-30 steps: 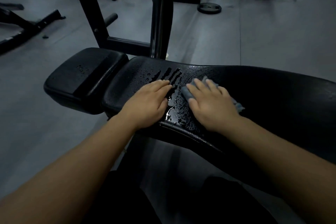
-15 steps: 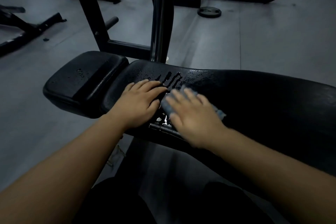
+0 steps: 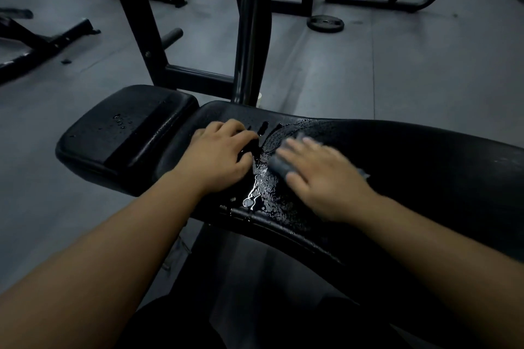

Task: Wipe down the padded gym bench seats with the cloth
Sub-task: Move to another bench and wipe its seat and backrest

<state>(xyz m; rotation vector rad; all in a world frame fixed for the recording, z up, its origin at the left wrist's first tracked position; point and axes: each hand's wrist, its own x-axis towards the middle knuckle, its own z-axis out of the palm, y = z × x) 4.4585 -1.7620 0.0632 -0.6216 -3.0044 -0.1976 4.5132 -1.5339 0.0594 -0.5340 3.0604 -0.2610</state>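
A person's right hand (image 3: 326, 178), fingers flat and blurred, presses a grey cloth (image 3: 279, 166) onto the wet padded surface (image 3: 397, 156). The left hand (image 3: 218, 156) rests just beside it, loosely curled, holding nothing. Beyond, a weight plate (image 3: 325, 23) lies on the floor.

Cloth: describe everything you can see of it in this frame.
The cloth is small, grey-blue, soft-looking, lying bunched on the wet black bench pad. The right hand presses on it with straight fingers, covering most; only edges show beside the hand. Blurred, so its weave cannot be told.
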